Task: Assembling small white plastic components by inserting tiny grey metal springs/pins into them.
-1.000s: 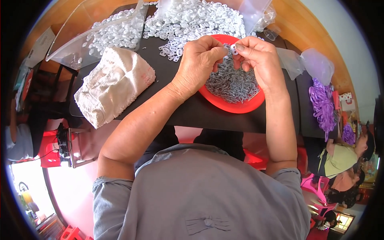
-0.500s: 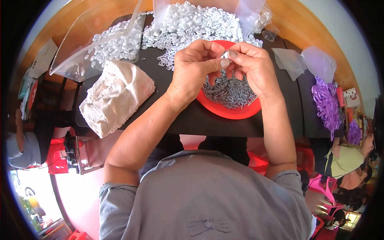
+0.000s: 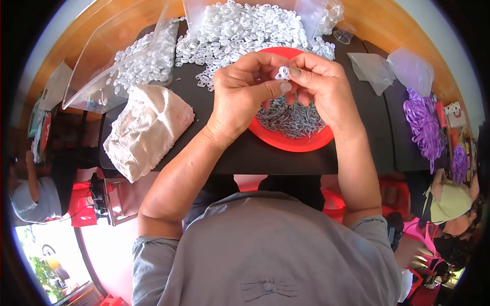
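A small white oval plastic piece with dark holes [image 3: 282, 73] is pinched between my two hands above the red bowl [image 3: 290, 144]. My left hand [image 3: 242, 94] closes on it from the left, thumb and index finger bent toward it. On its other side my right hand [image 3: 326, 86] presses it with the thumb, fingers curled behind. Whether a screw sits in the piece is too small to tell. Many grey screws [image 3: 291, 120] lie in the bowl below. Beyond my hands spreads a heap of similar white pieces [image 3: 250, 25].
A clear plastic bin [image 3: 97, 97] stands tilted at the far left, with white pieces by it. Left of my forearm lies a cream cloth [image 3: 148, 127]. Clear plastic bags [image 3: 411, 71] and purple ribbon strips [image 3: 422, 122] lie on the right. Other people sit at both sides.
The white piece shows more fully between my fingertips, its holes now visible. My hands have stayed over the bowl, and the whole view has shifted slightly.
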### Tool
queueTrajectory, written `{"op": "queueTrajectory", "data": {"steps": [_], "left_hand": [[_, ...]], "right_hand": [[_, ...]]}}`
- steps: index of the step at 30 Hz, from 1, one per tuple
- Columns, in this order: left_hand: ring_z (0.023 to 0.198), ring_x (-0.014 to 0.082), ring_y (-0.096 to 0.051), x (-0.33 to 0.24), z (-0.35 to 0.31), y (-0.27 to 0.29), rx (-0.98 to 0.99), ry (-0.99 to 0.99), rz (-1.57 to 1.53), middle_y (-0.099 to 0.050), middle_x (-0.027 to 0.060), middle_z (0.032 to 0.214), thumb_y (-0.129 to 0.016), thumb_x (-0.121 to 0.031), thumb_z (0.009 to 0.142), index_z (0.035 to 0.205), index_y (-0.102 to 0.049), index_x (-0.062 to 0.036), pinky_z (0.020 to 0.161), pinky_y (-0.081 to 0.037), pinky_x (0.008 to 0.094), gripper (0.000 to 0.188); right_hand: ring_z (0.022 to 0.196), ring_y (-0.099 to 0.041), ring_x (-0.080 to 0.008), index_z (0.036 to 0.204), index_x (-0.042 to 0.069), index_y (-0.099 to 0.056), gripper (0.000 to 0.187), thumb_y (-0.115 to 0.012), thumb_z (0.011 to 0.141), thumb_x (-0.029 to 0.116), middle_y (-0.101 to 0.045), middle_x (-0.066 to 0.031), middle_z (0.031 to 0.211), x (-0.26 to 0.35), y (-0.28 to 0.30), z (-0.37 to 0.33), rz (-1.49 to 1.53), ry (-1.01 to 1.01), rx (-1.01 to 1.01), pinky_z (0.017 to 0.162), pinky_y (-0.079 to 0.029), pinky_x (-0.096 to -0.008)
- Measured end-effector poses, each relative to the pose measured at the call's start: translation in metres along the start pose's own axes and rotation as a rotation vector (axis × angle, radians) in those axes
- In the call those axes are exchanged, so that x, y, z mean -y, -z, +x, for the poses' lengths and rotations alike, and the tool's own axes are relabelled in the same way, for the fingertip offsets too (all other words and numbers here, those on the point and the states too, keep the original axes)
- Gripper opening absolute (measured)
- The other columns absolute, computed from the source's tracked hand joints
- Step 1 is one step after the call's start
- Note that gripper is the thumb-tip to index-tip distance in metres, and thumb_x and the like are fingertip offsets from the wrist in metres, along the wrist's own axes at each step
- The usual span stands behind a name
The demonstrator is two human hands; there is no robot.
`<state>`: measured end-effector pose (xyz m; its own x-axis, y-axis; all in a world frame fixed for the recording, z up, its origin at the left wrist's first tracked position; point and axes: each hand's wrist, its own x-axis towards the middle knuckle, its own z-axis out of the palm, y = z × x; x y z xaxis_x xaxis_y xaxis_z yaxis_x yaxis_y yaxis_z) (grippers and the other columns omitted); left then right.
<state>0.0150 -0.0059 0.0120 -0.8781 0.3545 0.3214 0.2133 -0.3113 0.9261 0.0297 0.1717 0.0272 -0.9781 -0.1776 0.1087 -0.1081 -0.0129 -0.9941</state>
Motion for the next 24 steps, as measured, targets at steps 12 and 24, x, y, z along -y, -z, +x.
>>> {"op": "queueTrajectory", "data": {"steps": [12, 24], "left_hand": [[0.074, 0.0212, -0.069, 0.002, -0.004, -0.004, 0.095, -0.17, 0.051, -0.067, 0.0153, 0.083, -0.065, 0.012, 0.082, 0.103, -0.058, 0.0062, 0.068, -0.058, 0.03, 0.022], [0.07, 0.0248, -0.07, 0.0, -0.011, -0.004, 0.057, -0.175, -0.047, -0.066, 0.0157, 0.081, -0.069, 0.011, 0.08, 0.094, -0.059, 0.0072, 0.061, -0.061, 0.0331, 0.017]], "right_hand": [[0.055, -0.057, -0.0091, 0.091, -0.001, -0.062, 0.023, -0.061, 0.094, 0.022, -0.058, -0.0022, 0.07, 0.005, 0.003, -0.007, 0.019, -0.009, 0.085, 0.045, -0.036, -0.0168], [0.046, -0.053, -0.0085, 0.087, -0.002, -0.065, 0.021, -0.062, 0.094, 0.018, -0.056, -0.0017, 0.061, -0.001, -0.005, -0.011, 0.32, -0.072, 0.179, 0.039, -0.032, -0.017]]}}
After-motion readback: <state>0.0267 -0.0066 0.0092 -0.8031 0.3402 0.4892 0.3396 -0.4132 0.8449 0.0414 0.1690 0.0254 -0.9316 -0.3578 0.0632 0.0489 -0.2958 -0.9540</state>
